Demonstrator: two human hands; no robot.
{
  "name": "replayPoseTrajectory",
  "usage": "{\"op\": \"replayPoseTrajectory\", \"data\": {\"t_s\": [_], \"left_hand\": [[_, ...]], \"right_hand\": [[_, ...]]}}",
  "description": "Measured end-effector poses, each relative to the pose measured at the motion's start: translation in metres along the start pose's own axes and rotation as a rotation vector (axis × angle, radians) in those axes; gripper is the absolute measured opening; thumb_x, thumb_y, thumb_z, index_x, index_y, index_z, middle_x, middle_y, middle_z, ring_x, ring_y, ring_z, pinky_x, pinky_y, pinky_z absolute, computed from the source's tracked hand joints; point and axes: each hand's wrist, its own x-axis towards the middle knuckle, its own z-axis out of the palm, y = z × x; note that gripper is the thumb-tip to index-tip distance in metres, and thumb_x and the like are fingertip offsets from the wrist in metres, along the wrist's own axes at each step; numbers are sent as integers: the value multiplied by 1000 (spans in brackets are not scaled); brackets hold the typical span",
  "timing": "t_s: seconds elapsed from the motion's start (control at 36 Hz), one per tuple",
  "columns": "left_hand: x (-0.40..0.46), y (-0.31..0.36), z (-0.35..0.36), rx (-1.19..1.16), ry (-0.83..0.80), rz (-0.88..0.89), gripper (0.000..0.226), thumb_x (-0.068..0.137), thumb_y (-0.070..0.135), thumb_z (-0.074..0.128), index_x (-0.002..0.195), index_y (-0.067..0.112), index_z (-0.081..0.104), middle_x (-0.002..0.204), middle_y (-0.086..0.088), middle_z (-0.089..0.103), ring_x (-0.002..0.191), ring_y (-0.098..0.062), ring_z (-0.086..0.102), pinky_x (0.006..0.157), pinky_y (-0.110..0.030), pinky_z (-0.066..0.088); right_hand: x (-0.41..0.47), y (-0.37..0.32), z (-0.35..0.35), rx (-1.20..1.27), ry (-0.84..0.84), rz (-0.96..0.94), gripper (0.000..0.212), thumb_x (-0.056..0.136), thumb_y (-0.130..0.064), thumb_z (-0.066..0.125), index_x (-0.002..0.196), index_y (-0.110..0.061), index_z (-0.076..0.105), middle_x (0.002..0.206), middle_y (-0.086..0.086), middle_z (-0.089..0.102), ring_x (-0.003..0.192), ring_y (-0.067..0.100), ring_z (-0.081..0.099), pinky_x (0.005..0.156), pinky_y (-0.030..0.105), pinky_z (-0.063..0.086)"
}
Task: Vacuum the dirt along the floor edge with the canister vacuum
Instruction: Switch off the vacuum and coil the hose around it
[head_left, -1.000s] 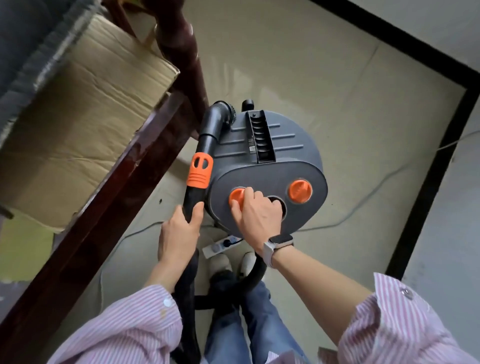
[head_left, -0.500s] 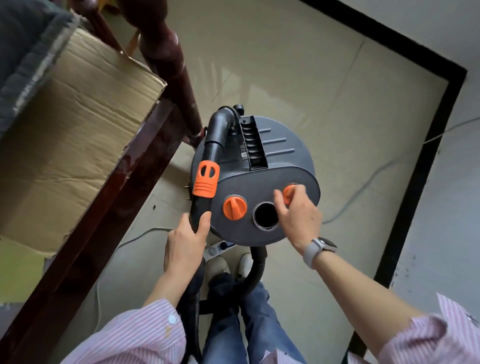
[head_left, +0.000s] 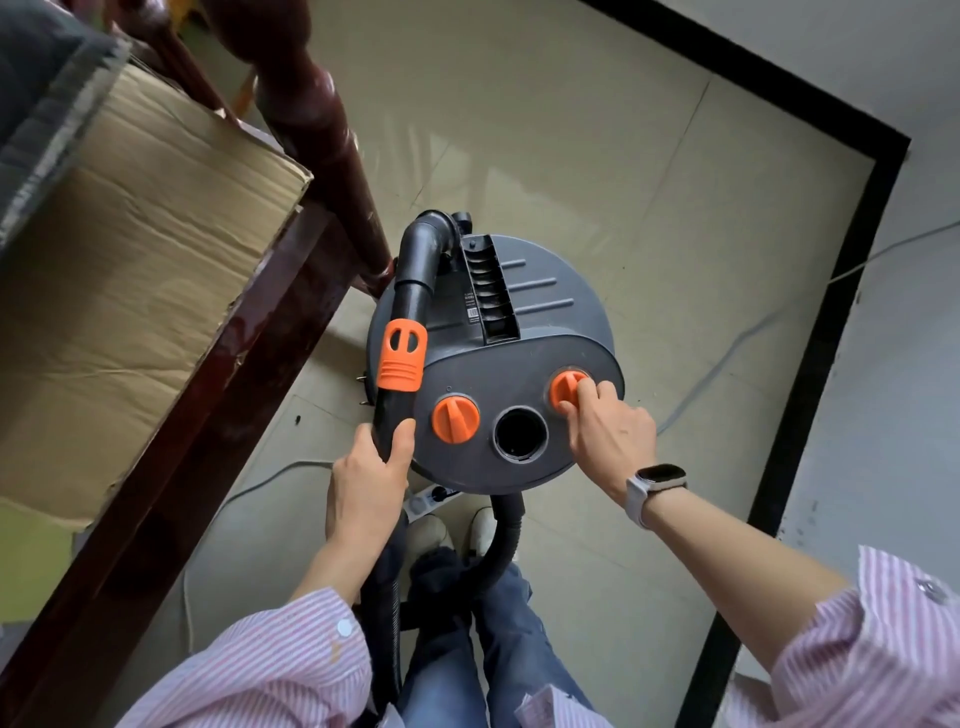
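A grey canister vacuum (head_left: 519, 374) stands on the floor below me, seen from above. Its lid carries two orange knobs and a round open port (head_left: 521, 435) between them. My right hand (head_left: 605, 434) pinches the right orange knob (head_left: 565, 387). The left orange knob (head_left: 456, 419) is free. My left hand (head_left: 369, 480) is wrapped around the black wand (head_left: 410, 296) just below its orange collar (head_left: 401, 355). A black hose (head_left: 501, 540) curves from under the canister toward my legs.
A dark wooden post and frame (head_left: 311, 104) stand left of the canister, with a cardboard sheet (head_left: 130, 260) on it. A black floor edge strip (head_left: 810, 374) runs along the grey wall at right. A white cable (head_left: 737, 343) and a power strip (head_left: 431, 500) lie on the tiles.
My right hand left the left orange knob, crossed the open port and now grips the right knob. My left hand stayed on the wand.
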Motion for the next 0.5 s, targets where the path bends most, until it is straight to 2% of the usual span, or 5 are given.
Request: {"op": "replayPoseTrajectory", "data": {"t_s": [0.14,0.31,0.36,0.44,0.5], "left_hand": [[3,-3,-2,17,-7,-11,45,90,57,39,85,13,50,73,-10,65,73,-31,63,71,-48,52],[10,-4,-16,55,-12,5,44,91,56,40,85,14,50,69,-9,65,72,-30,63,71,-47,51],[13,-3,-22,58,-22,9,43,91,57,40,84,15,50,68,-8,64,72,-30,64,72,-46,51],[17,2,-35,53,-43,33,39,92,54,42,81,17,50,64,-5,64,71,-28,64,71,-43,51],[20,7,-44,41,-56,53,36,92,52,45,79,19,50,63,-5,64,67,-25,65,72,-43,52]], "right_hand": [[3,5,-6,-79,-33,-96,35,103,-36,27,116,-10,46,109,9,55,89,32,62,66,33,28],[7,3,-17,-162,-93,-102,38,102,-42,26,114,-12,46,111,7,59,99,30,62,71,35,29],[11,-1,-28,-207,-102,-86,38,100,-44,31,112,-13,49,111,7,61,100,29,61,76,35,32],[19,-19,-48,-132,102,-108,34,86,-38,63,102,-10,53,95,9,62,85,30,64,71,35,42],[24,-36,-59,-25,333,-233,51,65,-25,82,104,-9,53,87,10,61,75,30,62,62,35,46]]}}
